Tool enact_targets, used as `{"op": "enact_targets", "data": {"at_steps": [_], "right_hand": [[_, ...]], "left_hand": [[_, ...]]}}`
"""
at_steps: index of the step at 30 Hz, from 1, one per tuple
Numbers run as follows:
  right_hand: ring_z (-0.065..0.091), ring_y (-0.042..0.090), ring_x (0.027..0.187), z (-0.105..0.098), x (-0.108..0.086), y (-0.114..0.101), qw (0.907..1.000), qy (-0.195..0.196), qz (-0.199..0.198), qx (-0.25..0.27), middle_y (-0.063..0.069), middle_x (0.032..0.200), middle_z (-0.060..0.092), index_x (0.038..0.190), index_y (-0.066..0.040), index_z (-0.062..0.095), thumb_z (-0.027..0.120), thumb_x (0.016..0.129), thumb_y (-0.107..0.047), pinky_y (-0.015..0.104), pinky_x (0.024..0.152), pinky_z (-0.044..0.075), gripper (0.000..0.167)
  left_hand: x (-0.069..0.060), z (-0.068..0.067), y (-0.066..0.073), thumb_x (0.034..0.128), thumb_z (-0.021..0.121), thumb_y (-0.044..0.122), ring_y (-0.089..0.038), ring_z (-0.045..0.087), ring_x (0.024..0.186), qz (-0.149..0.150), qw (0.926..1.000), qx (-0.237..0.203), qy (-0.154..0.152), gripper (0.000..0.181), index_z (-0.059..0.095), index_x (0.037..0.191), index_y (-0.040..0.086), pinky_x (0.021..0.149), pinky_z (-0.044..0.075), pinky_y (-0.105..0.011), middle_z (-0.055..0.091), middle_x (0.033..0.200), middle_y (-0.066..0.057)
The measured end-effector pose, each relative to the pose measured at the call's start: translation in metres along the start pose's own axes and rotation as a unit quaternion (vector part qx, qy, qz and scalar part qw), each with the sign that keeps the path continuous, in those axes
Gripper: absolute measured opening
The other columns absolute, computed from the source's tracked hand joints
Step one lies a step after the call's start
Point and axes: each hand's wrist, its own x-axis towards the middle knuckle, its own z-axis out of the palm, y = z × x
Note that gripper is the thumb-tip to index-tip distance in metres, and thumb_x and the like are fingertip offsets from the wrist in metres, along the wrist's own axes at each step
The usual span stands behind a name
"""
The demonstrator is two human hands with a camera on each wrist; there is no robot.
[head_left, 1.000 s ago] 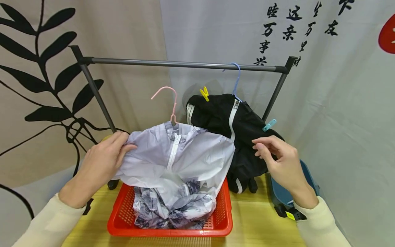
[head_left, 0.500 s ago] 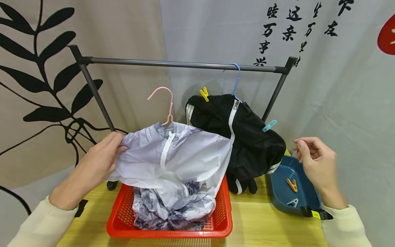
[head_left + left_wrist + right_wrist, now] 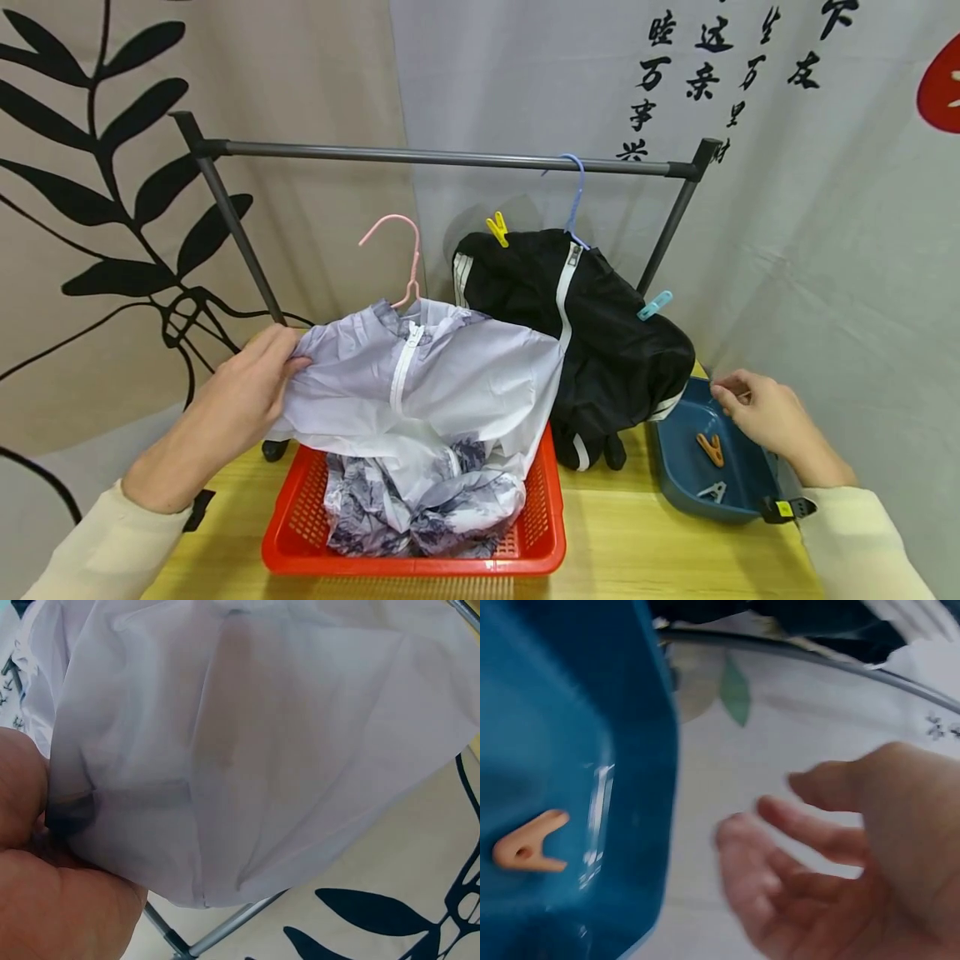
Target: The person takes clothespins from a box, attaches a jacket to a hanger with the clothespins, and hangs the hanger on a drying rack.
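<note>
My left hand (image 3: 243, 404) pinches one shoulder of a white-and-grey zip jacket (image 3: 465, 358), between thumb and fingers. In the left wrist view the thin cloth (image 3: 247, 750) hangs from that grip. A pink hanger (image 3: 414, 258) is inside the jacket, its hook free of the rail. The jacket's patterned lower part lies in a red basket (image 3: 412, 567). Over the far rim of a blue bin (image 3: 678, 492) hovers my right hand (image 3: 765, 417), fingers loosely bent, holding nothing. An orange clothespin (image 3: 532, 844) and a grey clothespin (image 3: 714, 492) lie in the bin.
A metal rack rail (image 3: 420, 155) spans the back. From it hangs a black jacket (image 3: 607, 333) on a blue hanger (image 3: 576, 196), with a yellow clothespin (image 3: 497, 227) and a light-blue clothespin (image 3: 655, 305) on its shoulders. A wooden table (image 3: 607, 542) lies beneath.
My right hand has moved from beside the black jacket rightward, then down to the blue bin. The white jacket and pink hanger have shifted slightly left; my left hand keeps its pinch.
</note>
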Motion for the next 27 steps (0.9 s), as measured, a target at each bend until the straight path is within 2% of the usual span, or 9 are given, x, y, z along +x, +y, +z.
{"op": "enact_targets", "data": {"at_steps": [3,6,10,13,15,16,22,23,27], "right_hand": [[0.07,0.018,0.082,0.006,0.005,0.01,0.9971,-0.075,-0.003,-0.014,0.008,0.098,0.082,0.129,0.004,0.076,0.066,0.12,-0.022,0.035,0.07,0.053,0.029],[0.069,0.018,0.074,0.012,0.007,0.016,0.9897,-0.142,0.003,-0.02,0.006,0.089,0.079,0.121,0.004,0.077,0.068,0.117,-0.016,0.036,0.068,0.054,0.021],[0.068,0.017,0.071,0.019,0.007,0.015,0.9749,-0.22,0.026,-0.025,0.005,0.082,0.074,0.115,0.0,0.077,0.078,0.113,-0.016,0.037,0.067,0.057,0.017],[0.069,0.016,0.07,0.024,0.006,0.012,0.9631,-0.266,0.025,-0.031,0.006,0.084,0.073,0.113,-0.003,0.078,0.089,0.104,-0.017,0.036,0.066,0.059,0.02],[0.068,0.015,0.069,0.027,0.004,0.01,0.9576,-0.285,0.014,-0.038,0.005,0.086,0.072,0.11,-0.006,0.079,0.095,0.099,-0.017,0.035,0.066,0.059,0.022],[0.068,0.015,0.069,0.028,0.003,0.01,0.9553,-0.292,0.002,-0.046,0.009,0.092,0.075,0.108,-0.006,0.08,0.097,0.096,-0.017,0.034,0.067,0.058,0.023],[0.059,0.013,0.073,0.036,0.001,0.003,0.9473,-0.306,-0.043,-0.084,0.004,0.088,0.075,0.093,-0.014,0.077,0.104,0.081,-0.008,0.028,0.069,0.052,0.03],[0.058,0.013,0.073,0.037,0.001,0.002,0.9461,-0.309,-0.041,-0.088,0.0,0.082,0.069,0.091,-0.016,0.076,0.104,0.078,-0.005,0.028,0.067,0.051,0.032],[0.056,0.014,0.074,0.037,0.0,-0.002,0.9393,-0.321,-0.045,-0.111,-0.004,0.083,0.064,0.086,-0.018,0.073,0.103,0.076,-0.003,0.028,0.066,0.05,0.036]], "left_hand": [[-0.001,-0.001,0.0,0.0963,0.086,-0.009,-0.015,0.053,0.083,0.003,1.0,-0.001,0.002,0.034,0.063,0.117,0.005,0.065,0.052,-0.038,0.058,0.1,-0.004],[-0.001,-0.002,0.002,0.0954,0.086,-0.01,-0.015,0.054,0.084,0.007,0.9999,-0.003,0.007,0.034,0.063,0.117,0.004,0.066,0.054,-0.039,0.059,0.101,-0.004],[-0.002,-0.002,0.003,0.0948,0.087,-0.011,-0.015,0.053,0.083,0.006,0.9999,-0.002,0.008,0.035,0.063,0.116,0.004,0.065,0.053,-0.038,0.059,0.1,-0.004],[-0.002,-0.002,0.004,0.0949,0.087,-0.01,-0.015,0.053,0.082,0.003,1.0,0.002,0.006,0.035,0.063,0.116,0.004,0.064,0.053,-0.036,0.059,0.099,-0.005],[-0.002,-0.001,0.004,0.0938,0.089,-0.01,-0.016,0.053,0.083,0.004,1.0,0.002,0.009,0.036,0.064,0.116,0.003,0.065,0.053,-0.037,0.06,0.099,-0.005],[-0.002,-0.001,0.004,0.0931,0.089,-0.01,-0.016,0.054,0.083,0.004,0.9999,0.001,0.011,0.036,0.064,0.116,0.003,0.065,0.054,-0.038,0.061,0.1,-0.005],[-0.003,0.003,0.004,0.0891,0.091,-0.011,-0.016,0.052,0.083,0.009,0.9996,-0.001,0.028,0.038,0.063,0.111,0.003,0.065,0.052,-0.038,0.059,0.097,-0.006],[-0.003,0.004,0.004,0.089,0.091,-0.01,-0.016,0.051,0.083,0.009,0.9996,0.0,0.029,0.038,0.063,0.11,0.003,0.065,0.051,-0.038,0.058,0.096,-0.006],[-0.004,0.003,0.003,0.089,0.092,-0.01,-0.014,0.049,0.081,0.004,0.9995,-0.001,0.03,0.039,0.061,0.108,0.004,0.063,0.049,-0.034,0.056,0.094,-0.005]]}}
